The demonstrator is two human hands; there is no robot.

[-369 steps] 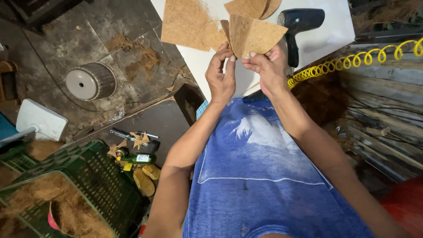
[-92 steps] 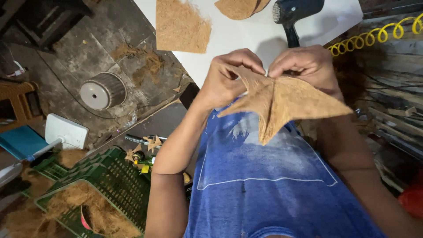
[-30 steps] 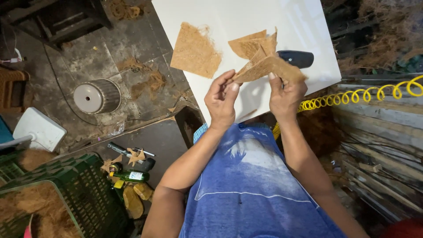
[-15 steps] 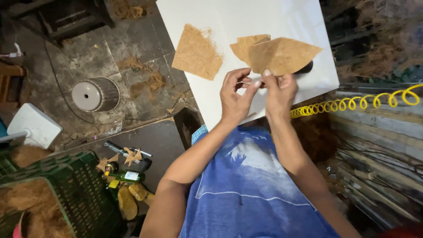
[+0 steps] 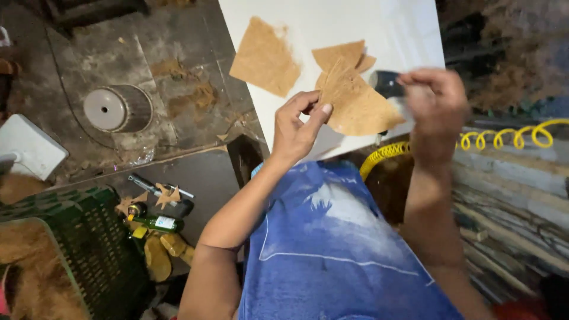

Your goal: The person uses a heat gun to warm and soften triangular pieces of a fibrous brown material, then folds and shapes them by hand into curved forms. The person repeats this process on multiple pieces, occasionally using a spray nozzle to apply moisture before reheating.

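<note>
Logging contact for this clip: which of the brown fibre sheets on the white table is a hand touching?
The folded brown fibre sheet nearest the table's edge, pinched by the left hand; the others lie untouched.

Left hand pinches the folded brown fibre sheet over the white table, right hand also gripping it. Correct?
Not quite. The head view shows only the left hand pinching the folded brown fibre sheet over the white table; the right hand is off it, blurred, by the dark tool.

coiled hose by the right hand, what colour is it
Yellow: the coiled hose runs beside the right hand, seen in the head view.
</note>
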